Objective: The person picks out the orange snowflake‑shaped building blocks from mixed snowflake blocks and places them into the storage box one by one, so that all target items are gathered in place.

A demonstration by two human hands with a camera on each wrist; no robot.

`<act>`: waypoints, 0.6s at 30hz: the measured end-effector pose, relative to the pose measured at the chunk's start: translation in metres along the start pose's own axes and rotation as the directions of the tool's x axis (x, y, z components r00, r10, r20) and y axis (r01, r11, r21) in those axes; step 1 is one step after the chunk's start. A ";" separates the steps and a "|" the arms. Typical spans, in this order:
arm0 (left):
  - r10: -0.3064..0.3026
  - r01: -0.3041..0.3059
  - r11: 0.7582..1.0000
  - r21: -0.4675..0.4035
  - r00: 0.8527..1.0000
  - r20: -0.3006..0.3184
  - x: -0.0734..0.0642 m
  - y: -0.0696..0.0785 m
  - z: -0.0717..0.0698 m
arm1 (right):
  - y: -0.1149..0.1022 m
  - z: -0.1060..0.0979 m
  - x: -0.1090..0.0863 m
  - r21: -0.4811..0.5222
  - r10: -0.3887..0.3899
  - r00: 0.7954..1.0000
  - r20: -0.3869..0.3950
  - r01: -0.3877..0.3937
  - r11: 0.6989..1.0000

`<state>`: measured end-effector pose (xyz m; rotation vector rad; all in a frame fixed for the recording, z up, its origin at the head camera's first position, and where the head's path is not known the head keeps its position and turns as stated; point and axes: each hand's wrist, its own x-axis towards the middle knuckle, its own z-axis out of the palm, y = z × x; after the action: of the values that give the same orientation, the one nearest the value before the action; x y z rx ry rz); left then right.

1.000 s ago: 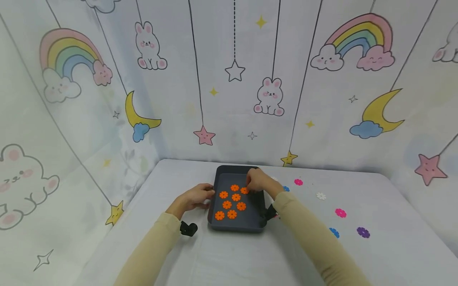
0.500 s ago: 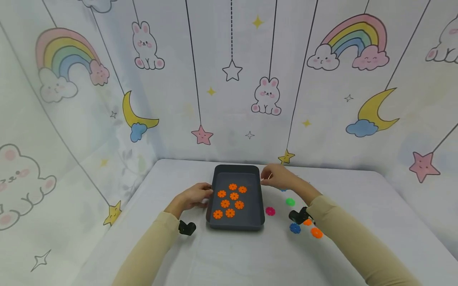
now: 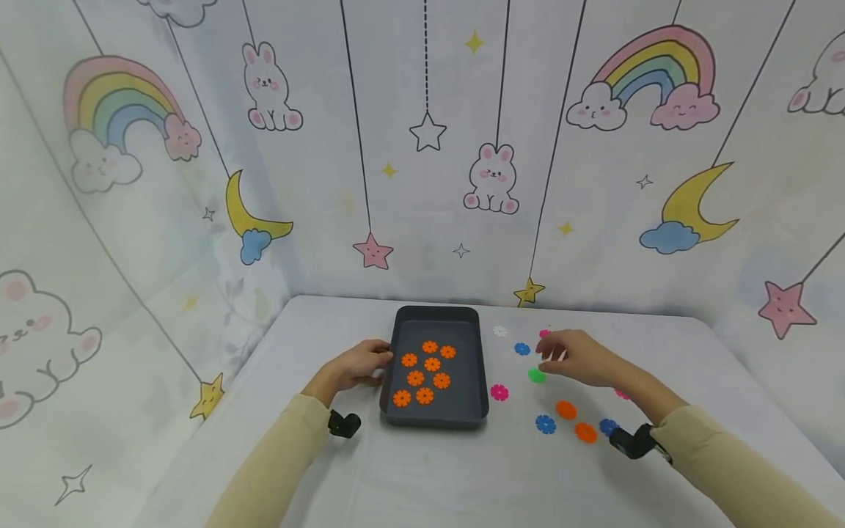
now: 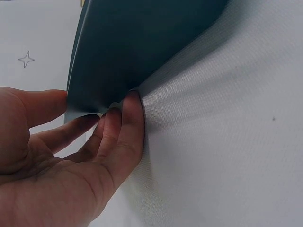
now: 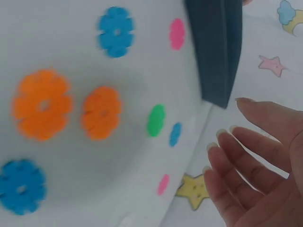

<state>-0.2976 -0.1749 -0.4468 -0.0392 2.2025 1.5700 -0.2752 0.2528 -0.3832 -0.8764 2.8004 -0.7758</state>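
Note:
My left hand (image 3: pixel 359 363) holds the dark grey tray (image 3: pixel 455 411) at its left side. In the left wrist view the thumb sits at the tray's rim and the curled fingertips press low on its outer wall (image 4: pixel 123 42). Several orange flower-shaped plastic discs (image 3: pixel 432 364) lie inside the tray. Right of it, my right hand (image 3: pixel 577 357) hovers over the table with loosely bent fingers and nothing in them. Below its fingertips is a green disc (image 3: pixel 537 375), with a blue disc (image 3: pixel 522 349) and a pink disc (image 3: pixel 544 334) close by.
Two orange discs (image 3: pixel 585 433) lie nearer the front, between blue discs (image 3: pixel 546 424). A pink disc (image 3: pixel 499 392) lies beside the tray's right wall, and a white disc (image 3: pixel 499 331) by its far right corner. A patterned cloth (image 3: pixel 422 220) hangs behind the white table (image 3: pixel 429 477).
My right hand has moved from above the orange discs in the tray, past its right rim, to over the discs on the table. The left hand has stayed at the tray's side.

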 end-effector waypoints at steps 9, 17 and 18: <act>0.006 -0.006 1.000 0.000 1.000 -0.001 -0.001 0.000 -0.001 | 0.033 0.017 -0.039 0.058 0.057 0.998 0.040 -0.059 0.997; 0.004 -0.004 1.000 0.004 1.000 0.000 -0.002 0.000 -0.001 | 0.049 0.034 -0.054 0.141 0.107 0.988 0.109 -0.122 0.982; 0.003 -0.003 1.000 0.003 1.000 -0.001 -0.002 0.000 -0.001 | 0.049 0.034 -0.055 0.150 0.114 0.987 0.112 -0.131 0.980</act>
<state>-0.2959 -0.1758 -0.4459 -0.0364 2.2068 1.5682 -0.2461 0.3032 -0.4405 -0.6901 2.6321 -0.8903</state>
